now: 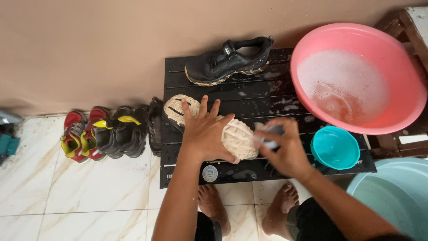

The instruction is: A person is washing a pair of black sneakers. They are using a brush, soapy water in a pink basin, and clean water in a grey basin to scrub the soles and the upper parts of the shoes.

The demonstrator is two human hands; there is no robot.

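We see a shoe (232, 134) lying sole-up on the wet black slatted table (267, 96), left hand (206, 134) pressed flat over it with fingers spread. Right hand (285, 149) is closed around a blurred item, probably a brush (269, 136), touching the sole's end. Nearby: teal bowl (335, 148), pink soapy basin (356, 78), black shoe (229, 61).

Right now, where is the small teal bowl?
In the head view, the small teal bowl sits at the right end of the black slatted table, just below the pink basin and right of the right hand.
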